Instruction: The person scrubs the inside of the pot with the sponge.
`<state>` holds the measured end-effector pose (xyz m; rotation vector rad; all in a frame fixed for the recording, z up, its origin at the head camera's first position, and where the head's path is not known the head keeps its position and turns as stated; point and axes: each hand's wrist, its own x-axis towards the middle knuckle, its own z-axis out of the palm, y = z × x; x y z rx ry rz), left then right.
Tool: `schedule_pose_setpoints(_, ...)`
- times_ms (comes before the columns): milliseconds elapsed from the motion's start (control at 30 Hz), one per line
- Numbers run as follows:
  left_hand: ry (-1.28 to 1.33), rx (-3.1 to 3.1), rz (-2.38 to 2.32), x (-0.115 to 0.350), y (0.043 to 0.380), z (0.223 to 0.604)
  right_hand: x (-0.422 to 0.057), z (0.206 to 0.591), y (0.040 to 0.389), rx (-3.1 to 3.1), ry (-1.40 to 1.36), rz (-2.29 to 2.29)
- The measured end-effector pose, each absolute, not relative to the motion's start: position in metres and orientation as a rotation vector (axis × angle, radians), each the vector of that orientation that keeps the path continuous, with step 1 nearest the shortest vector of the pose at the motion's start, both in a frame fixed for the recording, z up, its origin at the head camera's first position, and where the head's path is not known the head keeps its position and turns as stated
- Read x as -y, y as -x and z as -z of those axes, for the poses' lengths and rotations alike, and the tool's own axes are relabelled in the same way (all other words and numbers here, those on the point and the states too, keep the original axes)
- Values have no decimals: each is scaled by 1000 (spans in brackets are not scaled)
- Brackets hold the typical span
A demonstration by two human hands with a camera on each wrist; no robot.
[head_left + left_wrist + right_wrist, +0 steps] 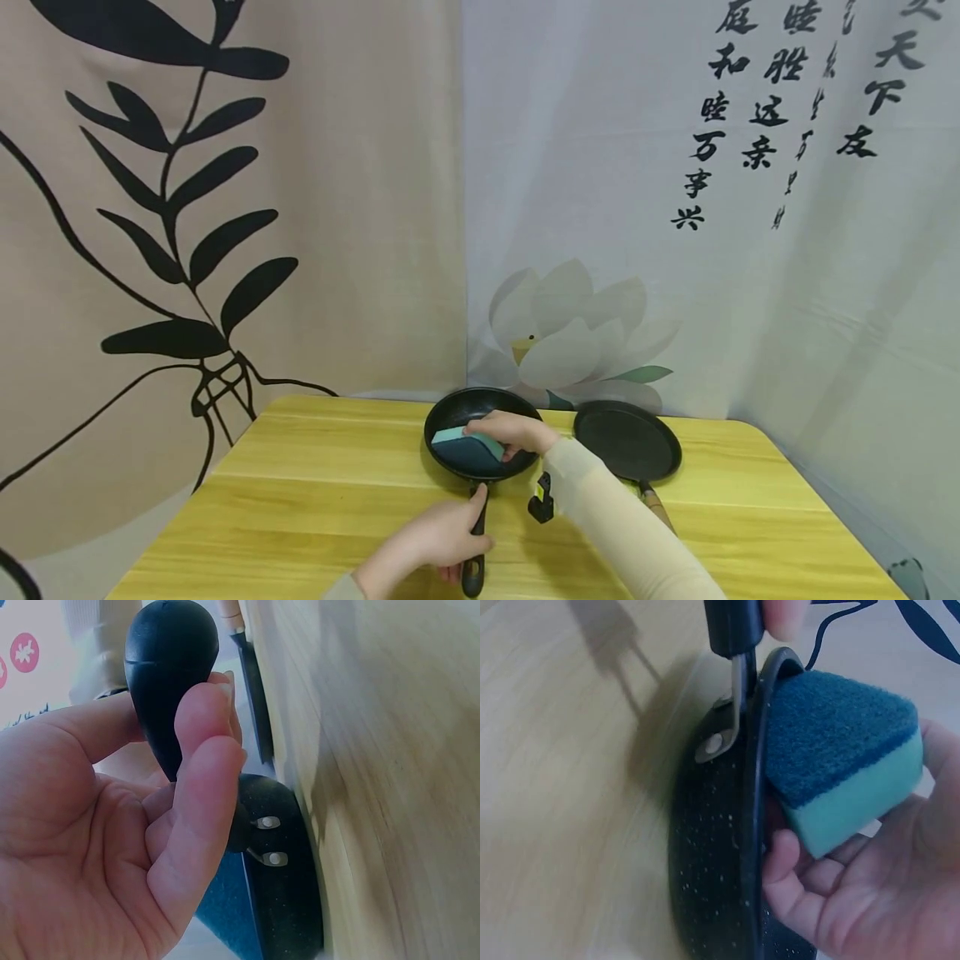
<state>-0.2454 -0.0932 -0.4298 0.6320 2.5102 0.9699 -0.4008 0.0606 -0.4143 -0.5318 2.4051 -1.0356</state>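
A black speckled frying pan [471,403] stands on the wooden table, its handle [477,550] pointing toward me. My left hand [450,532] grips that handle, thumb along its top and fingers curled beneath, as the left wrist view also shows. Inside the pan, my right hand [517,432] holds a two-tone sponge [847,746] with a dark blue scouring side and a light green foam side. The right wrist view has the sponge at the pan's rim, with fingers [784,859] reaching inside the rim. Part of the sponge's far side is hidden by the hand.
To the right, a flat black griddle pan [627,440] with a wooden handle [657,507] lies on the table [315,467]. My right forearm passes close to that handle. Behind the table hangs a printed cloth [375,208] with leaves, a lotus and characters.
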Motion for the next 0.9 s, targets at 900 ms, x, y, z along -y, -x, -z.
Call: schedule_pose_setpoints(900,-620,-2505,-968,92,248,431,-37,424,411,-2366,489,1204)
